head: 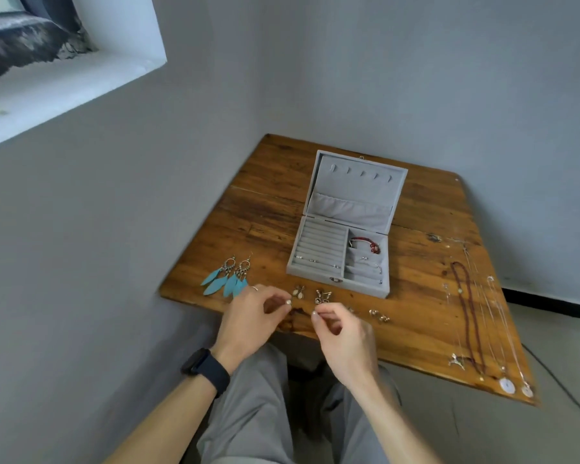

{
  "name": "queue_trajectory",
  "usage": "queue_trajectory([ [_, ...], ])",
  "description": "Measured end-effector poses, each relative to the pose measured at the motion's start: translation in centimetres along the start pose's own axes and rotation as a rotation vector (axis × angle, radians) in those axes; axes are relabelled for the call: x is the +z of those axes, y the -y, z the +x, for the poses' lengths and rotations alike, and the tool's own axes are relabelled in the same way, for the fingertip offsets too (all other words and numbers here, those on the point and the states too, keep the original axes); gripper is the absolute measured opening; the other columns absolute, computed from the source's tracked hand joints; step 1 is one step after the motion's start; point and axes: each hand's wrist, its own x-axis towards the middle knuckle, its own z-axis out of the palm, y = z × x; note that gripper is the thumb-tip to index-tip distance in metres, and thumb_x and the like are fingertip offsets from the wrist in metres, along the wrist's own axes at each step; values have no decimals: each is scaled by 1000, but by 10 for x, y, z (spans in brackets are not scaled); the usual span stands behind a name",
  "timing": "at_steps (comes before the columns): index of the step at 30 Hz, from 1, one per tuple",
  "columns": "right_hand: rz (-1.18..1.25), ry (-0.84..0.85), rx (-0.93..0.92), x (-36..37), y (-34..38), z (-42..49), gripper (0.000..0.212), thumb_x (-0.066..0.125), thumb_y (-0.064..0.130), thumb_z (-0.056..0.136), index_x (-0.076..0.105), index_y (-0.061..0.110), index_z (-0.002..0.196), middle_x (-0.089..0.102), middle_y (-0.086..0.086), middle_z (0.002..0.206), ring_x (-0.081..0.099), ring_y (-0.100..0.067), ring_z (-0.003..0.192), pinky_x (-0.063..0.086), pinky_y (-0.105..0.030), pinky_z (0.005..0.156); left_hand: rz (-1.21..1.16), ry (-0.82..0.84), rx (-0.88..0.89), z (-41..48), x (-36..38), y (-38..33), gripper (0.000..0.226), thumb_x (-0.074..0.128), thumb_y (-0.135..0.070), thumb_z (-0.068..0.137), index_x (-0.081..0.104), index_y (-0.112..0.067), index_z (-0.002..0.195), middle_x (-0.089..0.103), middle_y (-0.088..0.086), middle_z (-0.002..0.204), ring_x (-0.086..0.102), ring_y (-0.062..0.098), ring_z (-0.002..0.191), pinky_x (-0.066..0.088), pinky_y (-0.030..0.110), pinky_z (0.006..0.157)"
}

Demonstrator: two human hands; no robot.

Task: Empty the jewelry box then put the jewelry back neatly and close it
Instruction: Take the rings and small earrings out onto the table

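Note:
A grey velvet jewelry box (322,279) lies open in the middle of the wooden table (416,296), lid tilted back. A red bracelet (365,243) sits in its upper right compartment, and thin silver pieces lie in the ring rolls and lower compartments. At the table's near edge my left hand (252,316) pinches a small pearl earring (288,301). Beside it, my right hand (345,339) pinches another small earring (314,313). Small earring pairs (322,296) lie just beyond my fingers.
Blue feather earrings (230,276) lie at the table's left front. More small earrings (379,315) rest right of my hands. Several necklaces (472,316) are laid out along the right side, pendants near the edge. Walls enclose the table at left and behind.

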Motion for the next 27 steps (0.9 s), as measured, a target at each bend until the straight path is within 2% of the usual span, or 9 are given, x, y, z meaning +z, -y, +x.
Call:
queue_trajectory([
  [6,-142,11,-5,20,-1,-5,15,68,39,90,74,34,103,65,18,98,60,-4,85,45,-15,64,102,-74,-38,-15,12,10,22,71,-42,87,75,-36,108,60,-12,103,50,5,95,44,24,80],
  [12,-197,-6,-22,33,4,-4,17,69,42,89,74,35,104,66,17,99,61,-7,88,53,-26,64,80,-99,-41,-18,14,15,23,73,-42,85,76,-36,107,62,-9,105,52,12,101,47,32,87],
  [19,-164,-8,-36,35,7,-1,20,69,45,88,73,37,106,66,18,93,59,-4,85,40,-16,58,65,-88,-36,-17,14,18,23,74,-44,84,75,-37,106,62,-10,105,53,13,101,48,35,87],
  [22,-134,3,-43,33,6,-2,26,71,44,87,72,36,111,65,18,91,58,-2,81,39,-15,58,66,-70,-44,-17,13,18,26,74,-44,84,74,-36,109,61,-10,107,52,13,103,45,32,89],
  [27,-128,37,-35,27,1,-3,22,74,38,85,74,33,107,63,18,91,55,3,75,37,-11,59,49,-60,-37,-18,11,19,28,75,-43,83,74,-36,110,61,-10,108,52,13,104,46,37,92],
])
